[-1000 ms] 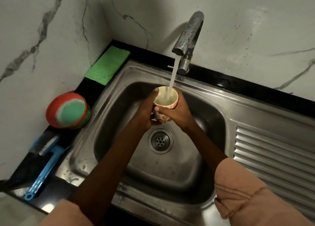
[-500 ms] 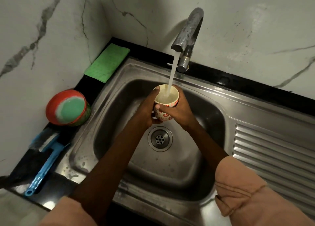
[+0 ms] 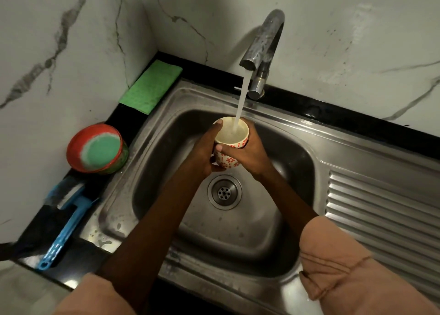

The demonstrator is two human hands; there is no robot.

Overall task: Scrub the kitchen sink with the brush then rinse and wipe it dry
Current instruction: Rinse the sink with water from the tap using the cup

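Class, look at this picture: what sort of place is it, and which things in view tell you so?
Most likely a home kitchen. A steel sink with a ribbed draining board sits in a dark counter, a tap runs water into a cup, and a brush lies beside it.

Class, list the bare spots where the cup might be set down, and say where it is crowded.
Free: the ribbed drainboard right of the basin; the basin floor near the drain. Crowded: the left counter strip, with green cloth, red bowl and blue brush. Both hands, left and right, hold the cup under the tap.
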